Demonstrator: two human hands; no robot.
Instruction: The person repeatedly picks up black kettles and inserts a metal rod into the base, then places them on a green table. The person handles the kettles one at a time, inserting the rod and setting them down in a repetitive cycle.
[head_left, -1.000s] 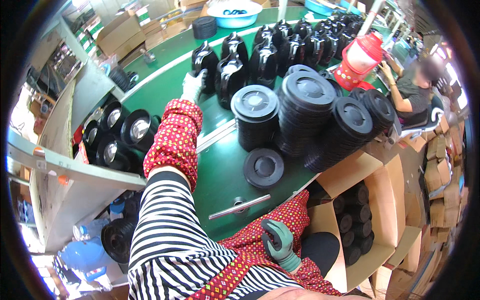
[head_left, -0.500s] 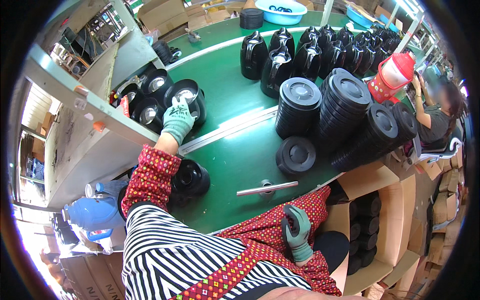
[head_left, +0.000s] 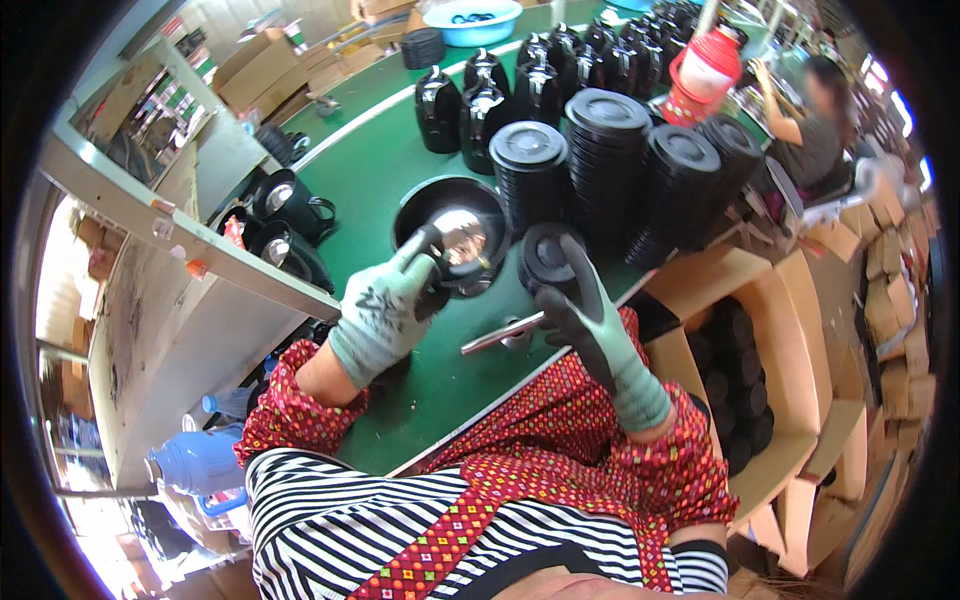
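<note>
My left hand (head_left: 385,305), in a green glove with dark fingertips, is closed on a black jug (head_left: 410,213). The jug is tilted so that its wide mouth and shiny metal inside face me. My right hand (head_left: 598,330), gloved alike, is raised with thumb and fingers apart and nothing in it. Just beyond its fingers lies a short stack of black round lids (head_left: 545,255); whether they touch cannot be made out. Below, between the hands, a metal bar (head_left: 502,334) on a short post stands at the bench's near edge.
Tall stacks of black lids (head_left: 530,148) stand beyond, with rows of black jugs (head_left: 437,110) behind. More open jugs (head_left: 283,200) are by the metal frame at left. An open carton (head_left: 800,330) with black round pieces is at right. A co-worker (head_left: 815,125) sits at far right.
My left hand has brought a jug from the left group to the bench's middle. My right hand has risen from my lap toward the lids and spread its fingers. The view has shifted.
</note>
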